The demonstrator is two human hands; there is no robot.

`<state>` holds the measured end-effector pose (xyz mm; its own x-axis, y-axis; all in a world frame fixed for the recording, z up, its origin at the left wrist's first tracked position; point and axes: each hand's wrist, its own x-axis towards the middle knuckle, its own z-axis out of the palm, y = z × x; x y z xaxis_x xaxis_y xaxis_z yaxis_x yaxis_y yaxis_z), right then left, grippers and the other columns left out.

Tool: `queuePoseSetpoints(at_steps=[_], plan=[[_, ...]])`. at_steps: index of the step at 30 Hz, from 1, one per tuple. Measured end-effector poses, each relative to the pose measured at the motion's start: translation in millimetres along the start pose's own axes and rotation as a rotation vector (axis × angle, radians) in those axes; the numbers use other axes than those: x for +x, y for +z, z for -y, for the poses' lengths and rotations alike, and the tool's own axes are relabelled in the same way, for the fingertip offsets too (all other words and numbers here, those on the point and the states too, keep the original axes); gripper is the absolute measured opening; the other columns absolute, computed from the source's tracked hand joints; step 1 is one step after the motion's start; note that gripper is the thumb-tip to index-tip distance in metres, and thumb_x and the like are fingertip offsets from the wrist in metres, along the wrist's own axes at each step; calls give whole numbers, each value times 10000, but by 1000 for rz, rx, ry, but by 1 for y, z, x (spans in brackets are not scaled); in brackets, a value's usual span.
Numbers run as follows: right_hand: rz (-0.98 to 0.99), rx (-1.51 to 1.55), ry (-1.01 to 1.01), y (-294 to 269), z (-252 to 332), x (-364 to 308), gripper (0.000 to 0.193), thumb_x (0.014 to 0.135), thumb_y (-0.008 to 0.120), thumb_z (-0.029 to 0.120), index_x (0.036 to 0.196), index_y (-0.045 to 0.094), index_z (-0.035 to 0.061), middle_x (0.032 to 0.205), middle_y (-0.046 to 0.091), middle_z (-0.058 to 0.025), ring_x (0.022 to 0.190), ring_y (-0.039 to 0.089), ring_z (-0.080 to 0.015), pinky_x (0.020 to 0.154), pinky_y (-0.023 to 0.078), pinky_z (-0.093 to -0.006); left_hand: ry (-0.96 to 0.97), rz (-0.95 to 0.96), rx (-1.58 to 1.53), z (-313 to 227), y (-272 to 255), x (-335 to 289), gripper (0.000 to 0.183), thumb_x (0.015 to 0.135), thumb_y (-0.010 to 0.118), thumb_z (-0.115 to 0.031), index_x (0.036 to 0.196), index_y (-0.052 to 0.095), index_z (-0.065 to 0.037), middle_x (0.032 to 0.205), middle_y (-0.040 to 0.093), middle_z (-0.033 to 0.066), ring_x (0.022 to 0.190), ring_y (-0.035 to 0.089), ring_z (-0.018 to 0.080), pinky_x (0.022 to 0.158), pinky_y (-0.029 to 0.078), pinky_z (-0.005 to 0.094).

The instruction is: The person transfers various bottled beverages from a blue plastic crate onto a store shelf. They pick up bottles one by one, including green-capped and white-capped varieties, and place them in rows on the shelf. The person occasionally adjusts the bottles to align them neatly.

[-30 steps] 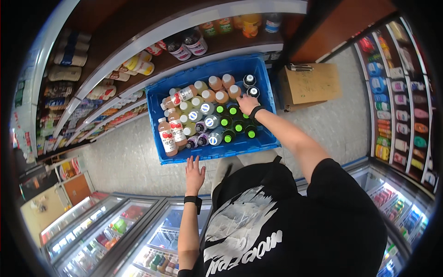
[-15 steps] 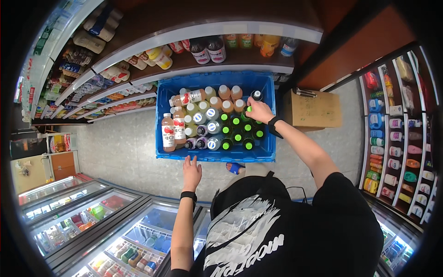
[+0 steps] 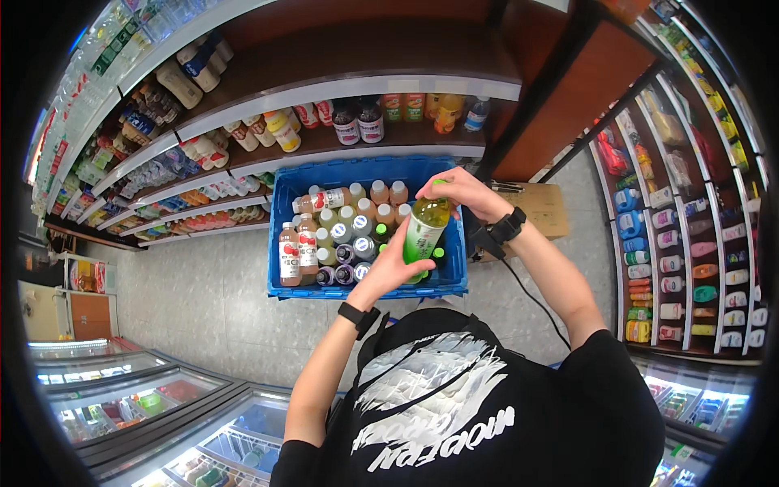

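A drink bottle with yellow-green liquid, a green label and a green cap is held up over the right part of a blue crate. My left hand grips its lower part, the thumb lying across the front and the fingers partly hidden. Around the neck and cap, my right hand closes from above. Left of the hands, pink-orange bottles with fruit labels stand in the crate, and one like them lies on its side. White-capped and purple-capped bottles fill the middle. Green-capped bottles are partly hidden behind the held bottle.
Beyond the crate rises a shelf unit with dark-labelled, orange and other bottles. A cardboard box sits right of the crate. Chest freezers line the near left. At the far right stand shelves of household goods.
My right hand has lifted a green-capped bottle out of the crate. My left hand has come up from the crate's near edge and taken hold of the bottle too. The view has shifted.
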<state>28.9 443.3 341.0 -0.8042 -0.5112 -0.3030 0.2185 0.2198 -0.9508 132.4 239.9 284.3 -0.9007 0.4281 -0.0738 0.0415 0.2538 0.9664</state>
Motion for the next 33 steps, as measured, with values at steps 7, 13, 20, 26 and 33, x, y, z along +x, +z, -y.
queuePoseSetpoints(at_steps=[7, 13, 20, 26, 33], plan=[[-337, 95, -74, 32, -8, -56, 424, 932, 562, 354, 1163, 546, -1, 769, 553, -27, 559, 511, -64, 533, 470, -224, -128, -10, -626, 15, 21, -8, 742, 833, 695, -213, 1423, 267, -74, 1265, 494, 98, 1146, 498, 182, 968, 410, 339], [-291, -181, -161, 70, -51, -91, 733, 781, 746, 275, 1350, 371, 3, 1267, 503, -126, 1182, 469, -191, 998, 382, -326, 149, -191, -136, -1, 50, -10, 874, 761, 704, -136, 1459, 182, -67, 1362, 429, 193, 1207, 480, 305, 983, 409, 383], [-207, 81, -22, 79, -29, -84, 764, 735, 786, 176, 1364, 374, 44, 1298, 511, -96, 1209, 469, -179, 1028, 355, -327, 161, -330, 52, 3, 44, -20, 912, 731, 761, -208, 1470, 230, -139, 1276, 402, 175, 1165, 444, 354, 978, 393, 421], [-345, -155, -349, 35, -25, -40, 777, 694, 818, 180, 1339, 404, 49, 1245, 565, -94, 1160, 523, -172, 1007, 390, -324, 136, -328, 167, 42, 13, -42, 667, 841, 667, -260, 1408, 358, -92, 1220, 477, 208, 1199, 413, 366, 1007, 354, 435], [-598, -591, -905, -68, 110, 29, 609, 710, 672, -25, 1267, 479, 129, 1173, 580, -132, 1097, 576, -289, 933, 467, -348, -338, -283, 784, 196, 36, -126, 559, 818, 640, -250, 1321, 465, -82, 1329, 432, 239, 1300, 322, 416, 1049, 286, 555]])
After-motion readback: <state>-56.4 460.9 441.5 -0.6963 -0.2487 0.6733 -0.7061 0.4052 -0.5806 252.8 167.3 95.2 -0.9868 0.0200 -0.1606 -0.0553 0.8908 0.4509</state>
